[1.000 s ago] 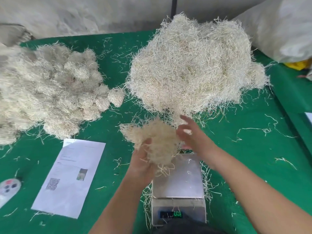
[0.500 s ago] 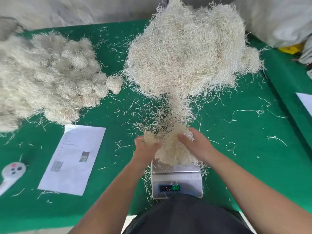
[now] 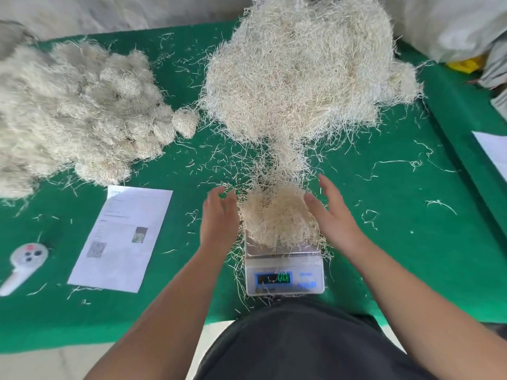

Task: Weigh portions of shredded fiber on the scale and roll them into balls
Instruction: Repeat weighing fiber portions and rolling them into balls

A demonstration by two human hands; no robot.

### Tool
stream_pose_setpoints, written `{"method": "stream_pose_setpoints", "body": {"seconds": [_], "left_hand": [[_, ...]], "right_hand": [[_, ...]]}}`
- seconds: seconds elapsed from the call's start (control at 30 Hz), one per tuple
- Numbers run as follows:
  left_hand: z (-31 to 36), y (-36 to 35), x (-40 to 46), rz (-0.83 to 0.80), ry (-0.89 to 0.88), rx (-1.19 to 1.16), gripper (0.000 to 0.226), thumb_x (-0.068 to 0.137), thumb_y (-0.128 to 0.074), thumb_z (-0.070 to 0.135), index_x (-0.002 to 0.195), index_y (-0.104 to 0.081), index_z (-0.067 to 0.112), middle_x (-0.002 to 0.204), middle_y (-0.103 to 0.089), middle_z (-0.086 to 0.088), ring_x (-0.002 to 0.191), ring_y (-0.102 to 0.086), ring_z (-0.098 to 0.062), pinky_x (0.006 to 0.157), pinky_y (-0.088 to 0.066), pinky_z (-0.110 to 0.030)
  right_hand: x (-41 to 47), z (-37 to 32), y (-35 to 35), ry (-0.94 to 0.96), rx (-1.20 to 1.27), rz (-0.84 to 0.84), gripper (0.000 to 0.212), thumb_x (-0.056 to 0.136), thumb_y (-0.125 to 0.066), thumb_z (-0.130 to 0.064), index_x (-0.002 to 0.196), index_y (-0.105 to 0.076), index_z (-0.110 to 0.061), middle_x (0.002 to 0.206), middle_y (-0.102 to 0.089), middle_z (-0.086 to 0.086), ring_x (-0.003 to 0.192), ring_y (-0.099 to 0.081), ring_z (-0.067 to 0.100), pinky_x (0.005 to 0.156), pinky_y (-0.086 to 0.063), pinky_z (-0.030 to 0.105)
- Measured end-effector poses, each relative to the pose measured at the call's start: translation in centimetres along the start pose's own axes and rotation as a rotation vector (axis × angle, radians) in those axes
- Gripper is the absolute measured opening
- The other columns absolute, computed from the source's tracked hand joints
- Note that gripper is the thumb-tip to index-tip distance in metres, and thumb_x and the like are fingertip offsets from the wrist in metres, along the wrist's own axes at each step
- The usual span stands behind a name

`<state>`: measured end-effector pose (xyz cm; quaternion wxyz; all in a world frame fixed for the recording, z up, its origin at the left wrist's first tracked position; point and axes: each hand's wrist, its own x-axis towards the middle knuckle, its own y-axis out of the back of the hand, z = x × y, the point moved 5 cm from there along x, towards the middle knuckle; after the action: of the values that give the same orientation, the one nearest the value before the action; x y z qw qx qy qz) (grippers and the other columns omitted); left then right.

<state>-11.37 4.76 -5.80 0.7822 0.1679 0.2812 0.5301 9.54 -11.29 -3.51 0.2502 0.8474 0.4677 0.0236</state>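
Both hands, left hand (image 3: pixel 219 215) and right hand (image 3: pixel 333 212), flank fiber portion (image 3: pixel 277 215), fingers straight.

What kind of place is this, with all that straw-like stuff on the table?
Probably a small handcraft or packing workshop. A green-covered table holds a big loose fiber pile, a heap of rolled balls, and a digital scale with a portion on it, beside a printed sheet.

A green-covered table (image 3: pixel 411 256) bears the scale (image 3: pixel 284 272) between the open hands, a loose fiber heap (image 3: pixel 301 67) beyond them, rolled balls (image 3: pixel 82 111), a printed sheet (image 3: pixel 123 237) and a white remote (image 3: pixel 24 261) leftward.
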Motion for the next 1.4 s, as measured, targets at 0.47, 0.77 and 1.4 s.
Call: {"method": "stream_pose_setpoints", "body": {"seconds": [0.47, 0.77, 1.4], "left_hand": [[3.2, -2.8, -4.9, -0.132, -0.629, 0.384, 0.042, 0.109, -0.045, 0.043, 0.148, -0.053, 0.030, 0.161, -0.039, -0.001, 0.149, -0.035, -0.025, 0.123, -0.025, -0.049], [2.9, -1.4, -5.3, -0.044, -0.680, 0.297, 0.033, 0.107, -0.054, 0.035, 0.138, -0.062, 0.028, 0.154, -0.047, 0.003, 0.144, -0.039, -0.021, 0.120, -0.032, -0.048], [3.6, -5.3, -4.9, -0.365, 0.189, -0.419, 0.065, 0.091, -0.058, 0.065, 0.146, -0.044, 0.031, 0.136, -0.064, 0.000, 0.123, -0.063, -0.022, 0.111, -0.047, -0.051]], "right_hand": [[-2.7, -1.4, -2.3, 0.336, -0.416, -0.004, 0.067, 0.099, -0.064, -0.038, 0.159, -0.037, -0.027, 0.169, -0.028, 0.000, 0.155, -0.027, 0.021, 0.124, -0.025, 0.054], [-3.2, -0.9, -2.4, 0.330, -0.485, 0.092, 0.068, 0.095, -0.063, -0.044, 0.157, -0.036, -0.036, 0.172, -0.012, 0.001, 0.155, -0.007, 0.031, 0.120, -0.013, 0.052], [1.4, -0.5, -7.2, 0.007, -0.254, -0.051, 0.061, 0.087, -0.076, -0.013, 0.142, -0.057, -0.030, 0.124, -0.067, 0.002, 0.117, -0.064, 0.024, 0.097, -0.055, 0.046]]}}
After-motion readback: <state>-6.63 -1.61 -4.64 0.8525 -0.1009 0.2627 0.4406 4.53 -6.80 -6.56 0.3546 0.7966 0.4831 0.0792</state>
